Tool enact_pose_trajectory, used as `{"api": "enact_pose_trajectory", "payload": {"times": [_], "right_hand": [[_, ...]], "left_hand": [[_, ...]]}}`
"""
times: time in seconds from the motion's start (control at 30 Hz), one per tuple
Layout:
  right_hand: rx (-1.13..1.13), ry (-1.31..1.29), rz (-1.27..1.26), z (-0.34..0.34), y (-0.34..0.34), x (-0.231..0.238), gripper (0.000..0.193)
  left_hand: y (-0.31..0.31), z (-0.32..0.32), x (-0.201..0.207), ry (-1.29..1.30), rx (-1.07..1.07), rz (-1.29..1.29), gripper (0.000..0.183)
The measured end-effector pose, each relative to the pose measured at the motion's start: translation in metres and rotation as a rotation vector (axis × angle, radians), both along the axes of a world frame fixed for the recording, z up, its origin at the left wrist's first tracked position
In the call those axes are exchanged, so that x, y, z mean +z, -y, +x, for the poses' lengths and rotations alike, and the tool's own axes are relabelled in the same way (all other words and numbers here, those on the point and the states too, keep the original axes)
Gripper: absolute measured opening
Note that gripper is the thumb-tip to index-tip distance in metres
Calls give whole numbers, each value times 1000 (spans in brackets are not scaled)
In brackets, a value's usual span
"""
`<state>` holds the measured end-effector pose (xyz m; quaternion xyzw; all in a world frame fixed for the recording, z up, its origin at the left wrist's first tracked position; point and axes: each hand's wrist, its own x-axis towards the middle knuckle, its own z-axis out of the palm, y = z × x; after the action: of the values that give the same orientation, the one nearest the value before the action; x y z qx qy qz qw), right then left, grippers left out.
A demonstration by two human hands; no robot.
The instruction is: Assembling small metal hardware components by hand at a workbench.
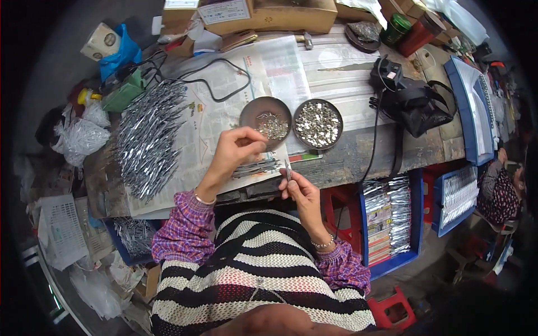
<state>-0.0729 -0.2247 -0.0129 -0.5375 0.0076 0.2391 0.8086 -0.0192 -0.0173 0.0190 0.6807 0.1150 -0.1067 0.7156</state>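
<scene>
My left hand [238, 150] is at the near-left edge of a round dark dish [249, 109]. Its thumb and fingertips are pinched together, and whatever is between them is too small to make out. Small metal parts [273, 124] lie in that dish. My right hand [304, 196] grips a slim, pointed metal piece [288, 169] upright between thumb and fingers, just in front of the dishes. A second round dish [295, 130] beside the first is full of small shiny bits. Several slim metal pieces [258, 167] lie at the table edge between my hands.
A large heap of slim metal pieces [151, 140] covers the left of the newspaper [213, 120]. A black cable [246, 84] loops behind it. A black bag [417, 106] sits at right. Blue trays of metal pieces [420, 224] stand below the table. Another person [496, 193] sits far right.
</scene>
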Motion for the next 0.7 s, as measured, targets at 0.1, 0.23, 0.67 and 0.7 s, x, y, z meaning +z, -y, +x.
{"api": "enact_pose_trajectory", "payload": {"times": [0.1,0.23,0.67,0.7], "right_hand": [[-34,-5,38,-2,-3,-10,30],[-33,6,43,-3,-5,-13,31],[10,95,-131,-5,-6,-7,30],[15,109,-151,-5,-6,-7,31]], "left_hand": [[2,-18,-6,95,-18,-114,12],[10,-35,-17,119,-61,-157,10],[24,-41,-10,83,-47,-181,17],[24,-42,-10,81,-43,-190,18]]}}
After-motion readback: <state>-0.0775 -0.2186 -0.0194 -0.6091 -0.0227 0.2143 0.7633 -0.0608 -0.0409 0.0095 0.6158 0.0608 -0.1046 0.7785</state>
